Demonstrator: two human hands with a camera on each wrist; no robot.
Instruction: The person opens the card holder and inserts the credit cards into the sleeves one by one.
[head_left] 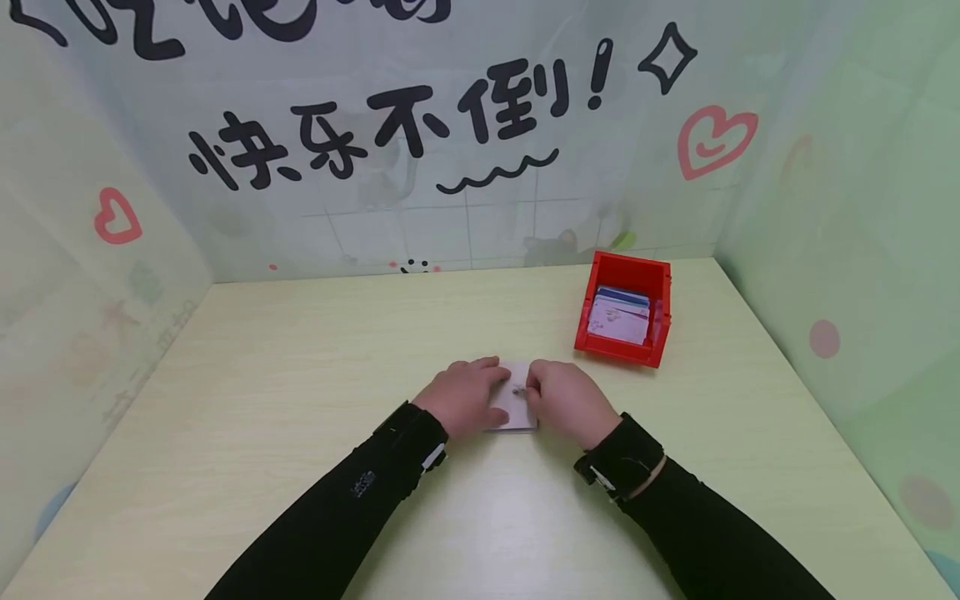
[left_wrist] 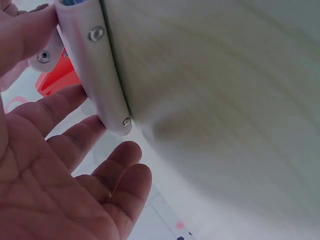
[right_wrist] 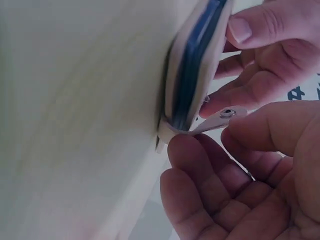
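A small pale pink snap-strap card holder (head_left: 513,414) lies on the table between both hands. The right wrist view shows the card holder (right_wrist: 192,65) with dark blue layers at its edge. My left hand (head_left: 467,396) rests on it, thumb toward the near end and fingers toward the far end. Metal studs dot the holder's rounded side (left_wrist: 95,65) in the left wrist view, where my left fingers (left_wrist: 85,135) touch that side. My right hand (head_left: 566,398) pinches the short strap (right_wrist: 222,119) with a metal snap between thumb and fingers; the strap is unfastened.
A red plastic bin (head_left: 587,329) stands at the back right, holding several flat, card-like items (head_left: 621,319) in pink and blue. Printed cloth walls (head_left: 450,225) enclose the light wooden table (head_left: 300,358) at the back and both sides.
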